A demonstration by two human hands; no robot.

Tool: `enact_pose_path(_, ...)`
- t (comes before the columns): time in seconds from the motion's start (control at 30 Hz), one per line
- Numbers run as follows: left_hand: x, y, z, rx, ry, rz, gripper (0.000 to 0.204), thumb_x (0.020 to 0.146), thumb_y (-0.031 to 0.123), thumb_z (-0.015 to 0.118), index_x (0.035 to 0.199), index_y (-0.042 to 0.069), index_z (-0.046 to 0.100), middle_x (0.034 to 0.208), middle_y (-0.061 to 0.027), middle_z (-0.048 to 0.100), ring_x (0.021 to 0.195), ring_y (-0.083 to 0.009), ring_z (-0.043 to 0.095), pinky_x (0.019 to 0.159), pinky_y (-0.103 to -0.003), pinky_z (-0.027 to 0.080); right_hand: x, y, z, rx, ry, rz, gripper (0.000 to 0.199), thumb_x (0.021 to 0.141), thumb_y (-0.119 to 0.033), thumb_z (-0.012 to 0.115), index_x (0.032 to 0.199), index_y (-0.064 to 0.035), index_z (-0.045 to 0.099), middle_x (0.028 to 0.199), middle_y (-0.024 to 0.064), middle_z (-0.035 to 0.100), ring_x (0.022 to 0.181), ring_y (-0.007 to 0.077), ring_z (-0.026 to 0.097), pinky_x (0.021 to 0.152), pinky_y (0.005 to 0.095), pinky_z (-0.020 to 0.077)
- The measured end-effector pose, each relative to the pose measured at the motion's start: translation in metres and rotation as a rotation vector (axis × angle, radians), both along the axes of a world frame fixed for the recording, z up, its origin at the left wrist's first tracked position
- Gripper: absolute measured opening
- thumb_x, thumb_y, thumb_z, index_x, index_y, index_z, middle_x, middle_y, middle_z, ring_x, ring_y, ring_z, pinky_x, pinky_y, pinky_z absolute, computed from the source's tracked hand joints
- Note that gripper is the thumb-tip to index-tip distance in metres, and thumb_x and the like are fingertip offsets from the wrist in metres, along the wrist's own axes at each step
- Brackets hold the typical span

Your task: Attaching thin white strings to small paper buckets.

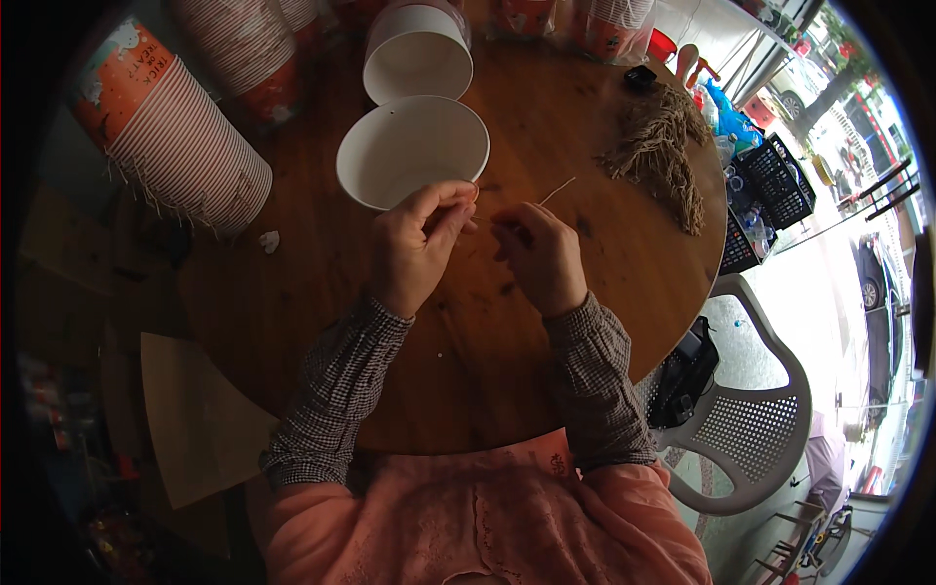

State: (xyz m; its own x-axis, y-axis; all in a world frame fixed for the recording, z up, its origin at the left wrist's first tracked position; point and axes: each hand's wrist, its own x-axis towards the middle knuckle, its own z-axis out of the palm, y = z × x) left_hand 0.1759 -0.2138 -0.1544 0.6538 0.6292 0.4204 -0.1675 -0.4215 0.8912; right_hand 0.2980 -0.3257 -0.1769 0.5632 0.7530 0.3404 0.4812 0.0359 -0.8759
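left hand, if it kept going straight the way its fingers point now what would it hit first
The left hand points up and slightly right, its pinched fingertips right at the near rim of the white paper bucket. Going straight on, it would probably meet that rim first, though the hand's height above the wooden table is unclear.

Surface (468,361): warm reddish-brown wood, visible grain. Near paper bucket (412,149): plain white inside. Far paper bucket (417,52): white too. Left stack of cups (175,132): thin red-and-white vertical stripes, orange-red band with white print on top cup. Bundle of twine (663,146) far right: dull tan-brown. Thin string (556,191) by hands: pale cream. Sleeves (341,390): small dark-and-white check. Apron (478,517): salmon pink. Chair (751,429) right: white, perforated seat. Crate (780,180) far right: black.
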Motion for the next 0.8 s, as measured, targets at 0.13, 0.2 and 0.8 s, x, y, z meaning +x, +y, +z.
enact_pose_path(0.13, 0.006, 0.003, -0.003, 0.299, 0.056, 0.100, 0.012, 0.086, 0.001, 0.066, 0.098, 0.002, 0.066, 0.091, -0.0092, 0.066, 0.080, -0.0193, 0.067, 0.066, -0.030, 0.054, -0.001, -0.005, 0.013, 0.002, 0.011, 0.022, 0.006, 0.086, -0.005, 0.064, 0.092, -0.0025, 0.064, 0.081, 0.0104, 0.059, 0.062, 0.0218, 0.063, 0.057, 0.0313, 0.0503)
enact_pose_path(0.2, 0.006, 0.002, -0.004, 0.448, 0.069, 0.135, 0.012, 0.085, 0.001, 0.067, 0.097, 0.002, 0.066, 0.088, -0.0090, 0.065, 0.078, -0.0207, 0.066, 0.065, -0.031, 0.054, 0.000, -0.007, 0.014, 0.096, -0.162, 0.020, 0.008, 0.085, -0.004, 0.065, 0.093, -0.0040, 0.065, 0.083, 0.0098, 0.058, 0.067, 0.0226, 0.064, 0.059, 0.0318, 0.0506)
enact_pose_path(0.8, -0.003, 0.009, 0.018, 0.127, 0.124, -0.008, 0.017, 0.092, 0.014, 0.065, 0.089, -0.002, 0.067, 0.077, -0.0047, 0.066, 0.067, -0.0083, 0.061, 0.059, -0.024, 0.048, -0.001, -0.001, 0.002, 0.248, -0.084, 0.027, 0.017, 0.080, -0.010, 0.075, 0.095, -0.0063, 0.070, 0.095, 0.0053, 0.058, 0.074, 0.0116, 0.057, 0.065, 0.0239, 0.0485)
